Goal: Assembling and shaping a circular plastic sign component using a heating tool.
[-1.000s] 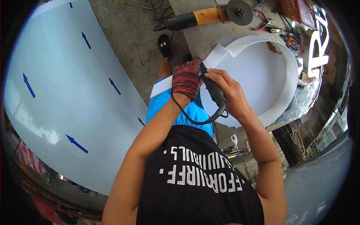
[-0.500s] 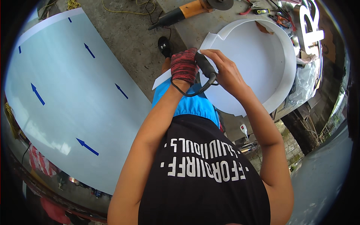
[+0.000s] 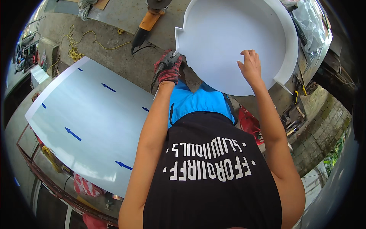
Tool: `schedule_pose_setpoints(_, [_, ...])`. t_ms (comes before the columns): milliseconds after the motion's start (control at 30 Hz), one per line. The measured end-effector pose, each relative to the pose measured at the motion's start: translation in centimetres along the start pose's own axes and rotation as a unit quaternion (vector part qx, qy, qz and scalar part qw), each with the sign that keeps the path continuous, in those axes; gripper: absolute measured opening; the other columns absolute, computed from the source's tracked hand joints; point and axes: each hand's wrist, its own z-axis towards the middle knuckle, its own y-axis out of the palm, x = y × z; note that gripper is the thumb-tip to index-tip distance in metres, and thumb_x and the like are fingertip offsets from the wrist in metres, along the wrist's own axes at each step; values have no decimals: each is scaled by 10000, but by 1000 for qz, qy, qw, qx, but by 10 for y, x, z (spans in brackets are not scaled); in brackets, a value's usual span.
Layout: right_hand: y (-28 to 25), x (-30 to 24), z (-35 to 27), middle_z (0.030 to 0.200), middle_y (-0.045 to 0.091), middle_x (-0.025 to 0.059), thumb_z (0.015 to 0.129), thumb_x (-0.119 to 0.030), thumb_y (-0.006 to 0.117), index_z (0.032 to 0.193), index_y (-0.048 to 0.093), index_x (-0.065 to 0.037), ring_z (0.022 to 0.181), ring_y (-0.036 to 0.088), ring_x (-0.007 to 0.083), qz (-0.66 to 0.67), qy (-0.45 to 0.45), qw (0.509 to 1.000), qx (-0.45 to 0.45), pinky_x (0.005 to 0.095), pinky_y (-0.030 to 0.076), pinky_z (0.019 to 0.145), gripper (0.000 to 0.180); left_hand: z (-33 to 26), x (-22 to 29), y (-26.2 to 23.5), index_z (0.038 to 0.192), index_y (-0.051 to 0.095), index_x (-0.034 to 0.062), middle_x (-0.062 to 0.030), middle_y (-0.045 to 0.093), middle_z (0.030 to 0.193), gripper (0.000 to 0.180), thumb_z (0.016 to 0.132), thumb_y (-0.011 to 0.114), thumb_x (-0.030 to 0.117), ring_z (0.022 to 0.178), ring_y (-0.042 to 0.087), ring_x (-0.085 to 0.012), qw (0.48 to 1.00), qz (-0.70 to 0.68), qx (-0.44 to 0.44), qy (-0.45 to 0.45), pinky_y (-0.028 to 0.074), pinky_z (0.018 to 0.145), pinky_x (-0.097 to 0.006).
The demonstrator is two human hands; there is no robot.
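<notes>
My left hand (image 3: 167, 70), in a red and black knit glove, is closed around a small black corded hand tool (image 3: 166, 65), its cord hanging toward my lap. Beside its fingertips is the bent end of a white strip (image 3: 178, 40), which stands on edge as a wall round a large white disc (image 3: 225, 49). Whether the glove also grips the strip is hidden. My bare right hand (image 3: 251, 68) hovers above the near right part of the disc, holding nothing, with fingers apart and slightly curled. The strip's other end (image 3: 283, 86) stands away from the disc's near right edge.
An orange and black angle grinder (image 3: 148, 24) lies on the grey worktable (image 3: 118, 17) beyond my left hand. To the left is a large pale sheet (image 3: 95, 126) with blue arrows. A yellow cord (image 3: 74, 45) trails on the floor. Clear plastic (image 3: 309, 24) lies at the far right.
My right hand has left the tool and moved right over the disc. My left hand keeps the tool, now turned and lower left. The view has shifted, and the disc appears higher.
</notes>
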Motion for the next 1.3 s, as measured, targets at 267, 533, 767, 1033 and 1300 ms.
schedule_pose_setpoints(267, [23,31,17,1612,348,168,703,-226,923,1556,380,-114,1482,343,375,-98,48,994,-14,522,295,1213,1017,-2,-1,-3,1238,662,66,-143,729,1157,482,851,805,316,1077,701,-320,999,5,7,50,544,971,-407])
schedule_pose_setpoints(533, [37,34,17,1638,311,161,635,-219,949,1591,341,-116,1489,341,356,-96,46,994,-10,520,290,1219,1138,-9,9,-7,1260,653,49,-172,723,1150,461,875,794,260,1098,697,-309,1000,-16,-12,-2,533,999,-417])
schedule_pose_setpoints(767, [41,36,21,1597,352,231,603,-175,948,1555,382,-44,1441,393,400,-104,25,994,16,487,345,1183,1115,-10,24,-15,1241,687,64,-140,760,1075,452,854,811,262,974,745,-296,1000,-6,12,25,578,900,-404])
schedule_pose_setpoints(1033, [46,34,23,1591,358,260,590,-117,939,1529,421,-4,1446,389,426,-70,22,997,34,465,369,1177,1079,-8,23,-16,1222,698,68,-162,760,1041,432,850,812,255,971,745,-334,998,31,21,44,586,873,-408])
schedule_pose_setpoints(1300, [49,41,22,1572,386,248,548,-116,951,1511,445,-14,1412,423,413,-79,19,995,51,448,416,1150,1093,-9,18,-11,1224,686,67,-150,753,1087,436,853,811,258,1013,733,-318,999,7,17,32,573,917,-411])
